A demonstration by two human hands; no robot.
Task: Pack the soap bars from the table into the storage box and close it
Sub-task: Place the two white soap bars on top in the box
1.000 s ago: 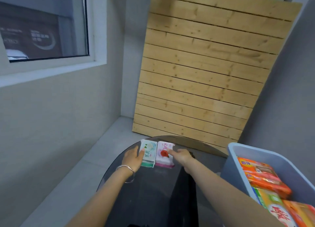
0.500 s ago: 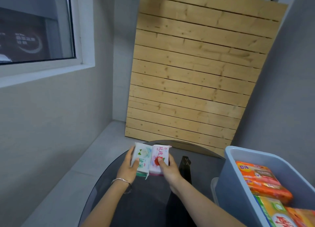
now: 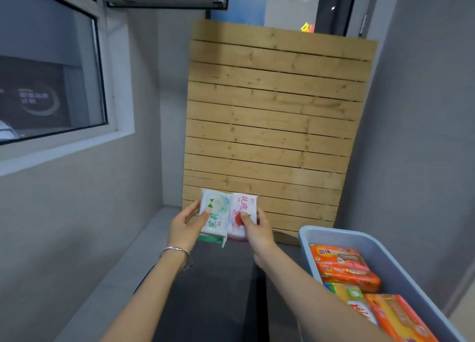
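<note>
Two wrapped soap packs are held up side by side above the dark table (image 3: 221,285). My left hand (image 3: 186,224) grips the white and green soap pack (image 3: 217,212), thumb on its front. My right hand (image 3: 253,227) grips the white and pink soap pack (image 3: 245,205), thumb over its red mark. The grey-blue storage box (image 3: 331,235) stands open at the lower right, to the right of both hands. Several orange and yellow soap packs (image 3: 344,266) lie inside it. No lid is in view.
A wooden slat panel (image 3: 272,125) leans against the wall behind the table. A grey wall with a window (image 3: 48,84) runs along the left. Another grey wall (image 3: 421,136) stands close on the right, behind the box.
Both hands closed on the two soap packs lying on the table and lifted them up off it together. The view has tilted upward.
</note>
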